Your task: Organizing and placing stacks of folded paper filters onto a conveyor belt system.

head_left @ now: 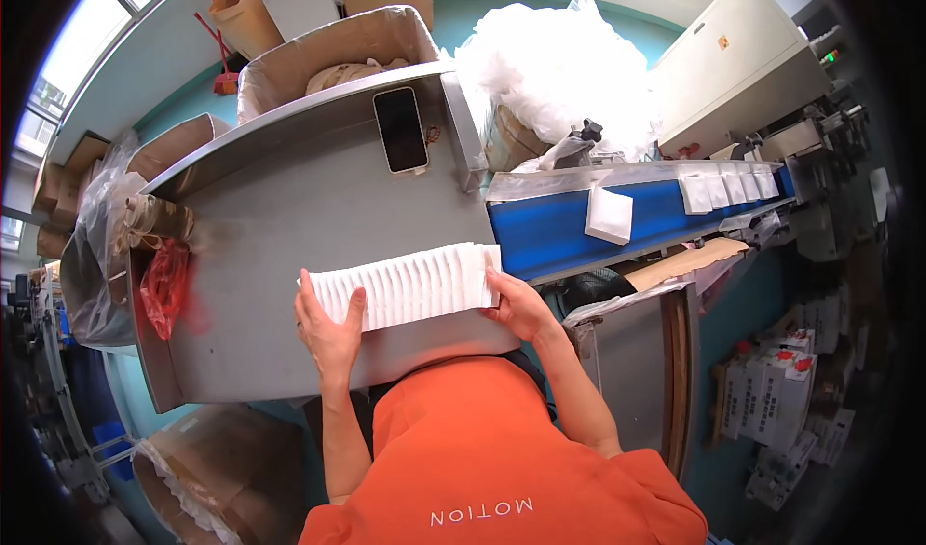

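A long row of white, flat, folded packets stands pressed together on the grey metal tabletop, close to my body. They look like folded tissues or napkins, but their exact kind is unclear. My left hand holds the left end of the row, thumb on the near side and fingers at the end. At the right end, my right hand grips the last packets, its thumb against the end face. Both hands are closed on the row, squeezing it from either side.
A blue conveyor belt joins the table on the right, carrying a white packet and several more farther along. A phone lies at the table's back. Red plastic bag sits left; a lined carton stands behind the raised rim.
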The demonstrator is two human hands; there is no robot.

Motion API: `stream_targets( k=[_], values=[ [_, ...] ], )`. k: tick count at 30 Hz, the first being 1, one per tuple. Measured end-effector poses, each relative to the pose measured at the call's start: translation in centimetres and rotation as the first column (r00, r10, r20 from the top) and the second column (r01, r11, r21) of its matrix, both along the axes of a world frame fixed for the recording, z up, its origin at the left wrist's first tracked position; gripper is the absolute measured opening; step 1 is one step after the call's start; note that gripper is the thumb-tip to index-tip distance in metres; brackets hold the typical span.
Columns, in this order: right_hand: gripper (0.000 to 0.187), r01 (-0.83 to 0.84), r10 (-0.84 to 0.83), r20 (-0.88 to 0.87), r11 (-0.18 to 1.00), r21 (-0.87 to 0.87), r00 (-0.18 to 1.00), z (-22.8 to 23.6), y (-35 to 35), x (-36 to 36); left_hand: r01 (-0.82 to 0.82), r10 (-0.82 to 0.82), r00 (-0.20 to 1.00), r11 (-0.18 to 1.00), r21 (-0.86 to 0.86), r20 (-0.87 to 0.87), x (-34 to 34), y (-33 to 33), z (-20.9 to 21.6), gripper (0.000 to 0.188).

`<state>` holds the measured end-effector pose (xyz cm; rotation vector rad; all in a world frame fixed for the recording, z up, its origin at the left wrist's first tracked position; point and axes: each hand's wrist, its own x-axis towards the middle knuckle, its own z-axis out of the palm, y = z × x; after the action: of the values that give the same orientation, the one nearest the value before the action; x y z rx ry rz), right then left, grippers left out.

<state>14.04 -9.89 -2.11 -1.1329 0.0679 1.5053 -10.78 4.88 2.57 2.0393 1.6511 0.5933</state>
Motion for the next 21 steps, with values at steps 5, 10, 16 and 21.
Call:
stream_targets(
  k=[5,10,16,21],
  values=[
    [0.035,0.044,-0.04,0.108,0.998,-0.04,0.993,0.6,-0.5,0.1,-0.023,0.023,0.998,1.0,0.009,-0.063,1.5,-0.5,0.0,0.094],
    [0.042,-0.059,-0.07,0.885,0.992,0.109,0.46,0.9,0.9,-1.2,0.399,-0.33,0.908,0.867,0.297,-0.258,10.4,-2.0,2.1,0.082],
    [0.043,0.648,0.161,0.957,0.761,0.035,-0.24,2.2,-4.7,25.0,0.744,-0.714,0.664,0.659,0.106,-0.222,17.6,-1.3,-0.8,0.01],
    [0.084,0.705,0.303,0.838,0.453,-0.546,0.454,-7.8,-26.2,45.7,0.816,-0.817,0.569,0.575,-0.055,-0.097,18.0,1.3,-0.7,0.018]
  ],
)
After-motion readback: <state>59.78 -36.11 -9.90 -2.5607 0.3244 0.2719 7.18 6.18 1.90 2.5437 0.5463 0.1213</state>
